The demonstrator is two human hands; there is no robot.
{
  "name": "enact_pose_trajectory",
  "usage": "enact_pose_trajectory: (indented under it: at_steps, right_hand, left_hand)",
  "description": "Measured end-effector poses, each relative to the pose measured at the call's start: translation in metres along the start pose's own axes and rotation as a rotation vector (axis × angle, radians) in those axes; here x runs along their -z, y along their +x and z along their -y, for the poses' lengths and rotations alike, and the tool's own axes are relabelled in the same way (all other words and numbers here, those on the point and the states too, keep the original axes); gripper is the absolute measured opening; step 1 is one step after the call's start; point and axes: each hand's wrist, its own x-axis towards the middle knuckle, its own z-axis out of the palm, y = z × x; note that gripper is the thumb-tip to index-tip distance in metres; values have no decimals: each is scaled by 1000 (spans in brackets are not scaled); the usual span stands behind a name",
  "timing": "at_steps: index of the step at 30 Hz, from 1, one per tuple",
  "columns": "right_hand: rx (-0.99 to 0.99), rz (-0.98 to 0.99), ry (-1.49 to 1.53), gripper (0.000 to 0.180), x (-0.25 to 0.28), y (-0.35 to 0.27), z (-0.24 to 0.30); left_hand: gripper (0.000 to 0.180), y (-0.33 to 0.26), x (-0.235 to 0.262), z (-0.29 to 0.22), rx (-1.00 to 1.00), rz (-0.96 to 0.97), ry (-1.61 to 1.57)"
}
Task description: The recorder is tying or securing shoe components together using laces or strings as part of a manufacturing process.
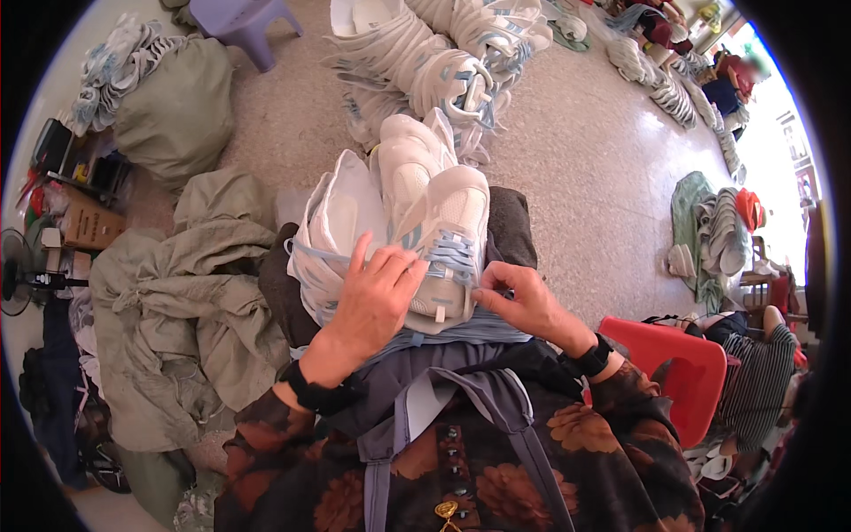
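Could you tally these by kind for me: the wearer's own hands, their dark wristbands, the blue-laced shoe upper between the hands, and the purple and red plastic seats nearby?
Left hand and right hand: 2
Dark wristbands: 2
Blue-laced shoe upper: 1
Purple seat and red seat: 2
Total: 7

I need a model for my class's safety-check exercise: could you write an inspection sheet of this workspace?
Surface: dark grey cloth beside the work; speckled pinkish floor beyond.
Job's things: white mesh shoe upper with pale blue laces, toe pointing away from the wearer; stacked white uppers to its left.
Clutter: crumpled olive-green cloth, bulging olive-green sack and brown cardboard box, all at left.
Hands: left hand at the laces' left side; right hand by the upper's right side; exact grips unclear.
Cables: none clearly identifiable.
Surroundings: purple plastic stool ahead, red plastic stool at right, black round fan at left.
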Motion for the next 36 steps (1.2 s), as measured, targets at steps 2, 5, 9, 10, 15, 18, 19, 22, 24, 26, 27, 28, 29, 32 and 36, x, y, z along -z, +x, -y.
enact_pose_trajectory:
  at_steps: [2,5,9,10,15,18,19,22,24,26,27,28,29,32,36]
  right_hand:
    - [3,18,-46,18,6,-4,1]
    - [64,48,-80,21,11,-9,-5]
    - [28,59,-40,23,6,-6,-12]
    - [23,71,-33,24,5,-4,-14]
    - [4,88,-43,28,-3,8,-8]
    - [3,95,3,31,0,10,-8]
    - [-26,103,75,32,3,8,-8]
    - [-165,154,260,31,35,-7,-12]
    - [-96,84,453,34,49,-10,-5]
    - [-67,-66,616,37,66,-27,-3]
    - [3,-157,787,39,74,-31,-2]
    - [73,-248,956,42,82,-35,-3]
    - [113,-322,1111,44,88,-42,-7]
    - [307,-221,1503,35,135,-62,-31]
    - [372,-364,1499,31,178,-96,-64]
  left_hand:
    - [25,7,-6,5,-71,25,27]
    - [25,6,10,19,-31,38,43]
    - [22,0,16,27,42,14,109]
    - [22,-1,14,25,48,23,67]
    - [23,2,16,18,83,-14,21]
    - [25,5,29,26,45,-38,46]
    - [26,5,37,33,3,-61,91]
    - [28,4,72,61,77,-79,221]
    - [26,-10,109,75,190,-69,350]
    - [22,-16,115,109,272,-83,349]
    - [21,-23,126,124,341,-87,355]
    - [21,-31,138,140,347,-87,362]
    - [20,-38,150,158,393,-75,358]
    - [19,-59,192,206,410,-85,438]
    - [18,-80,227,258,420,-105,636]
